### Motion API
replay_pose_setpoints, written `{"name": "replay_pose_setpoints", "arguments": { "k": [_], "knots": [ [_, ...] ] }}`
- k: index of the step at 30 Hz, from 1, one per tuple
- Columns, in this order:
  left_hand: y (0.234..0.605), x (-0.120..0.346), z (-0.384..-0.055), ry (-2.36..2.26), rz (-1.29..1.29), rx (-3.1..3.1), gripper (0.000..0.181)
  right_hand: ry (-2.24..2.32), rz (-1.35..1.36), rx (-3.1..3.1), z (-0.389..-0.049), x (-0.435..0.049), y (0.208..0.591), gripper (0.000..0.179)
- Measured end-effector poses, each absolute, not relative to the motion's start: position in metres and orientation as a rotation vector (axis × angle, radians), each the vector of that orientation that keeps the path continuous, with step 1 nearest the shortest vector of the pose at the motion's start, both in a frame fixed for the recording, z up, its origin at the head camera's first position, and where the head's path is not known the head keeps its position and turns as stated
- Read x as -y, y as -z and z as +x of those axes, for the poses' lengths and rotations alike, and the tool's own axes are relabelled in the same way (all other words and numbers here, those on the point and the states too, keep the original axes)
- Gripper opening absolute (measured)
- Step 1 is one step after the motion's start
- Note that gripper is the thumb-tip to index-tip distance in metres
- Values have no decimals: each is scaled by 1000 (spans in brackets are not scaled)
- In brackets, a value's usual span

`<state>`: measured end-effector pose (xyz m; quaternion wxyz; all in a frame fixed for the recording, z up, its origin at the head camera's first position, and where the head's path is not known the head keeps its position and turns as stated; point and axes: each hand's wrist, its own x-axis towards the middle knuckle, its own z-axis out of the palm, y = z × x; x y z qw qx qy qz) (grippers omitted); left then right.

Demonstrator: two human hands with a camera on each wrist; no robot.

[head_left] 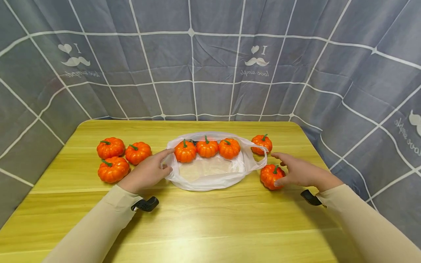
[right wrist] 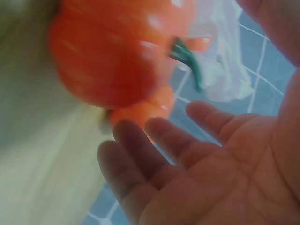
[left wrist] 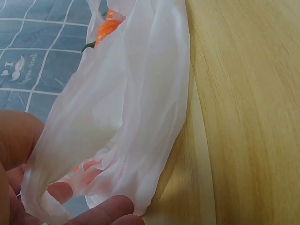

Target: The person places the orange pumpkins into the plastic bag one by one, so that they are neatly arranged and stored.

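Note:
A white plastic bag (head_left: 210, 185) lies with its mouth spread wide, three small orange pumpkins (head_left: 207, 149) lined up along its far side. My left hand (head_left: 144, 171) holds the bag's left edge; in the left wrist view the thin plastic (left wrist: 117, 117) runs down between thumb and fingers. Over on the right, my right hand (head_left: 300, 171) reaches around the near side of a loose pumpkin (head_left: 271, 176), its thumb close to the skin. The right wrist view shows the fingers (right wrist: 178, 145) spread and relaxed beside that pumpkin (right wrist: 117, 51), with a gap between.
Behind the bag's right handle (head_left: 261, 160) sits another pumpkin (head_left: 263, 143). Three more pumpkins (head_left: 113, 170) cluster on the left, next to my left forearm. The wooden table (head_left: 197, 226) ends at a grey checked curtain (head_left: 217, 98) at the back.

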<state>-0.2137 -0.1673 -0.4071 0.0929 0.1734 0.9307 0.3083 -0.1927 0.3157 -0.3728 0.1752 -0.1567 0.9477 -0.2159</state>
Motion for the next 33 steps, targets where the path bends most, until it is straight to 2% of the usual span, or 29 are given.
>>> {"name": "replay_pose_setpoints", "arguments": {
  "k": [14,33],
  "knots": [
    [408,167,-213,-945,476,-2741,69,672,-432,-2616,-190,-323,397,92],
    [407,167,-212,-949,476,-2739,68,663,-432,-2632,-194,-324,401,93]
  ]
}}
